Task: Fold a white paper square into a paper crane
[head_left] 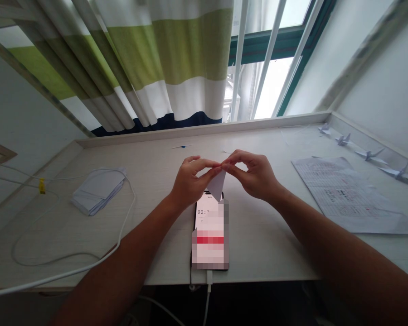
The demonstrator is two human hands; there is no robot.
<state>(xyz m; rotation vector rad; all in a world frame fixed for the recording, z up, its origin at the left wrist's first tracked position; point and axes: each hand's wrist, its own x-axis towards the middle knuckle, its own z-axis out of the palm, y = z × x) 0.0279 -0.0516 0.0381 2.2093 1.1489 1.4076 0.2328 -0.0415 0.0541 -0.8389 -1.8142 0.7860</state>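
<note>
A small piece of folded white paper [218,185] hangs point-down between my hands, above the top of a phone. My left hand [194,177] pinches its upper edge from the left with thumb and forefinger. From the right, my right hand [253,174] pinches the same edge, its fingertips touching those of the left. The fingers hide the paper's top. Below lies the phone [207,253], its screen lit and partly blurred, with a white cable [209,281] plugged into its lower end.
Folded white papers [97,190] lie at the left beside a looping white cable [131,213]. To the right rests a sheet with writing [347,194]. Several folded paper cranes [369,155] line the right edge. A small blue-and-white item [182,146] lies near the back ledge.
</note>
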